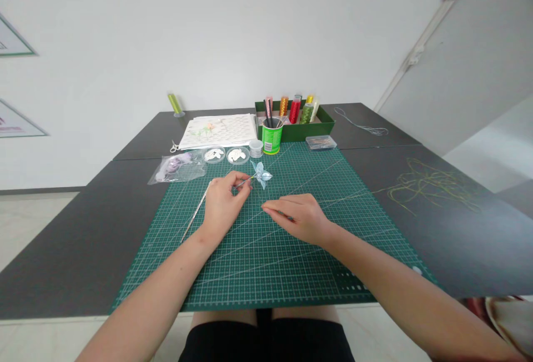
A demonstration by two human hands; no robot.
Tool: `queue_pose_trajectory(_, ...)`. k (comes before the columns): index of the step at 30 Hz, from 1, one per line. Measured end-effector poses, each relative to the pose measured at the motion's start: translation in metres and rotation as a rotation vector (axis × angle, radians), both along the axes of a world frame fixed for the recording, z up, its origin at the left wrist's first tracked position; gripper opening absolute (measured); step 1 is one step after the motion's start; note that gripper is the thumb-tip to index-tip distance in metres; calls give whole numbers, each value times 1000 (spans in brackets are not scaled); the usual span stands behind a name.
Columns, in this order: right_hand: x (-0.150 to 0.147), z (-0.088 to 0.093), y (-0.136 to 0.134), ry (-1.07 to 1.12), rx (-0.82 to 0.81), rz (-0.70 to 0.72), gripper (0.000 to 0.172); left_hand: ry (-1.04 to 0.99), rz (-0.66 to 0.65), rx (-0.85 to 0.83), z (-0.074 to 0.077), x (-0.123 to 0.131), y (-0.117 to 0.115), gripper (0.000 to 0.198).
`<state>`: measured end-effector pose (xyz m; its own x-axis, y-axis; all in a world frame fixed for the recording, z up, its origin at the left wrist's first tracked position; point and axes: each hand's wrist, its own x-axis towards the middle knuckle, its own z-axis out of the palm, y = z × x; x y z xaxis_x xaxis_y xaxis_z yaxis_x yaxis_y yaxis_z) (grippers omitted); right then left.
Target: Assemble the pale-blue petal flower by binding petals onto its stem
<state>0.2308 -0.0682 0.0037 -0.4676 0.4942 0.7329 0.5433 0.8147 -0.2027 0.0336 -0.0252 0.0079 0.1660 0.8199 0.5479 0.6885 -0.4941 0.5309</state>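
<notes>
A pale blue flower (262, 175) with pointed petals is held above the green cutting mat (291, 284). My left hand (227, 198) pinches its thin stem between thumb and fingertips, just left of the petals. From under that hand a slim silvery strand (194, 215) slants down to the left; whether it belongs to the stem is hidden. My right hand (297, 216) is closed in a pinch, below and right of the flower and apart from it. Fine yellow-green thread (428, 187) trails from behind this hand to a loose tangle on the right; its end at the fingertips is too small to see.
Behind the hands stand a green can (272, 141) of tools, a dark green box (328, 129) with thread spools and a clear case (321, 142). Dishes of white pieces (237, 155), a plastic bag (179, 167), white sheets (219, 131) and scissors (174, 146) lie farther left.
</notes>
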Motion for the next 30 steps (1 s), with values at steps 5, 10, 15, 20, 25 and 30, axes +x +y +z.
queue_pose_trajectory(5, 5, 8, -1, -9, 181, -65, 14, 24, -57, -37, 1, 0, 2, 9)
queue_pose_trajectory(10, 13, 13, 1, 8, 273, -133, 14, 164, -156, -35, -2, 2, 1, 10)
queue_pose_trajectory(15, 20, 15, 7, 55, 305, -214, 12, 264, -309, -56, -5, 6, -4, 10)
queue_pose_trajectory(20, 28, 13, 18, 138, 152, -307, 16, 283, -465, -17, -7, 8, -9, 12)
queue_pose_trajectory(25, 34, 6, 30, 203, 34, -354, 17, 268, -528, 37, -3, 9, -13, 12)
queue_pose_trajectory(30, 36, -3, 40, 240, -91, -393, 20, 220, -530, 115, 0, 9, -15, 11)
